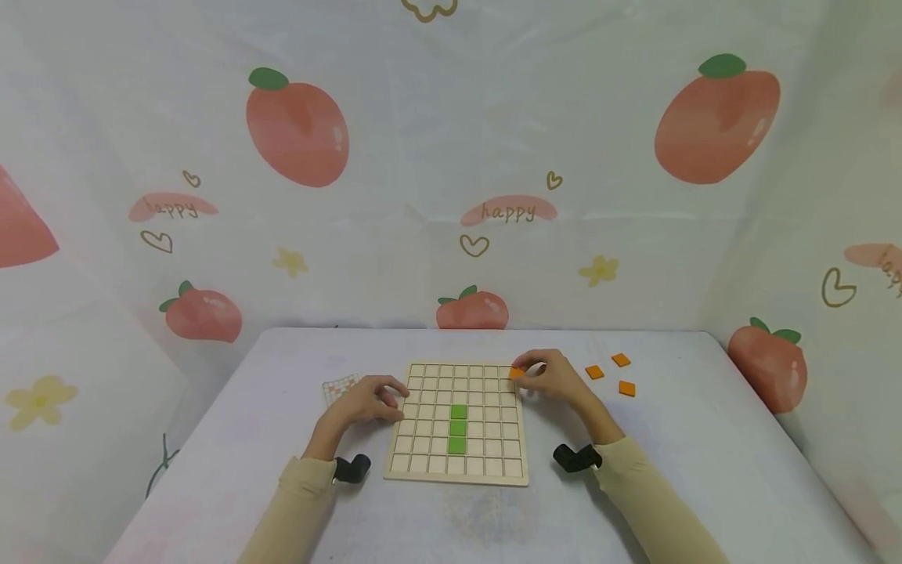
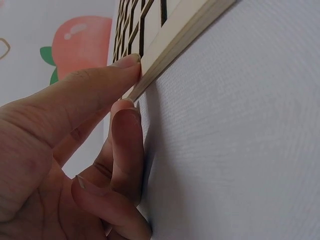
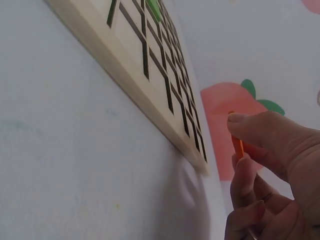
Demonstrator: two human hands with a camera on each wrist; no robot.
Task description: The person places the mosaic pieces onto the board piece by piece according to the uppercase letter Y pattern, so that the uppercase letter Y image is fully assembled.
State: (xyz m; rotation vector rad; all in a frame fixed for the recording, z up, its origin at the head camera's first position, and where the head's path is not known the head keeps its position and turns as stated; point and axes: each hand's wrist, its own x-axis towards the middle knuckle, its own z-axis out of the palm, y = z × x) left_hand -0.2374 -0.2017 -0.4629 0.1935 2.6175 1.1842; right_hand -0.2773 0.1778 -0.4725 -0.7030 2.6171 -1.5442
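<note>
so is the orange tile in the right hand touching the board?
Apart. The right wrist view shows it: the backdrop is visible between the orange tile, pinched in the right hand, and the board.

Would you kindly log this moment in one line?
board: three green tiles; right hand: pinches orange tile near board's far right corner; left hand: at board's left edge; loose orange tiles: three

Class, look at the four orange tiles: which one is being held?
The orange tile pinched by the right hand, near the far right corner of the board; the other three tiles lie untouched on the table.
</note>
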